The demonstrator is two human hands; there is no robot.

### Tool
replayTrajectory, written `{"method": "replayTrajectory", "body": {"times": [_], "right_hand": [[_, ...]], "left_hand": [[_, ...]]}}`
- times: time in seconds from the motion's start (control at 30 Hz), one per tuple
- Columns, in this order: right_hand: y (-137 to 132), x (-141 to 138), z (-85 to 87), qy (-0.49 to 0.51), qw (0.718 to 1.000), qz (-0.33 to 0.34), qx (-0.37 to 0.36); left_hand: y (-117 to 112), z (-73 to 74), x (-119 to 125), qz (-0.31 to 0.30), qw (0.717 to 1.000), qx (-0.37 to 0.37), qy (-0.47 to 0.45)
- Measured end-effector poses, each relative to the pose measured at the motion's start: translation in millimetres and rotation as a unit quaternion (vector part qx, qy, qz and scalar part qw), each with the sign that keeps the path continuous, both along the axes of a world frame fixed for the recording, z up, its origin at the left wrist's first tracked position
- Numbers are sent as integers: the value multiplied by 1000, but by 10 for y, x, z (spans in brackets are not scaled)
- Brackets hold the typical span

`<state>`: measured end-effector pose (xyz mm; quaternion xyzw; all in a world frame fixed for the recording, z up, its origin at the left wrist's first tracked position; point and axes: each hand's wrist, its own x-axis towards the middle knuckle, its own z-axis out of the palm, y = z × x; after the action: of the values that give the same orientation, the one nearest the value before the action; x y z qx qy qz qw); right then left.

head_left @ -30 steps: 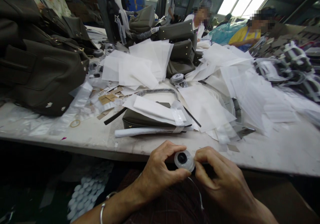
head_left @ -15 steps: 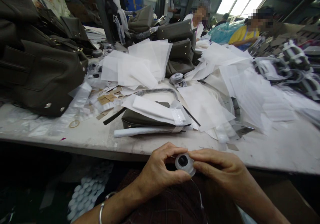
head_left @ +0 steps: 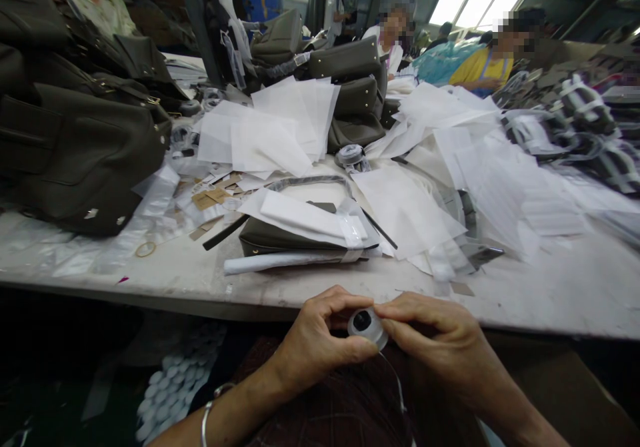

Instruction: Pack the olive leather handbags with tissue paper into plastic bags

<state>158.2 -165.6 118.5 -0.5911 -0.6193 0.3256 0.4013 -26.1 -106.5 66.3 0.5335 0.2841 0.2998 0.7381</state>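
Note:
Just in front of the table edge, both my hands hold a small round translucent white roll-like piece [head_left: 371, 332] with a dark centre; its exact kind is unclear. My left hand [head_left: 320, 334] grips it from the left, thumb below and fingers above. From the right, my right hand [head_left: 435, 334] pinches its upper right rim with thumb and fingertips. A thin white strand [head_left: 399, 384] hangs beneath the piece. Beyond my hands lies a dark bag [head_left: 270, 237] with white foam sheets [head_left: 305, 215] taped over it and its strap looped behind.
White sheets [head_left: 280, 130] cover much of the table [head_left: 540, 294]. Dark leather bags [head_left: 85, 160] stand at the left, with more at the back centre. Wrapped straps [head_left: 585, 107] pile up at right. Several people are across the table. White round items [head_left: 170, 384] lie below, left.
The round piece has tilted slightly in my fingers, its dark centre now facing more up and left. Both hands stay closed on it. The whole view has shifted a little.

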Motion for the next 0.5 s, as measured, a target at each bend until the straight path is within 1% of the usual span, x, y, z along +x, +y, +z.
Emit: {"method": "replayTrajectory", "body": {"times": [0.23,0.33,0.4,0.5], "right_hand": [[-40,26,-56,28,998,-52,-32],[-49,64,-62,57,995,-48,-67],[-56,98,-58,71,993,-34,-88],[-62,130,-44,70,993,-26,-94]], "left_hand": [[-18,-29,38,-26,997,-57,-49],[-7,-12,30,-39,995,-71,-54],[1,5,19,-47,996,-62,-40],[9,30,6,-44,999,-13,-6]]}}
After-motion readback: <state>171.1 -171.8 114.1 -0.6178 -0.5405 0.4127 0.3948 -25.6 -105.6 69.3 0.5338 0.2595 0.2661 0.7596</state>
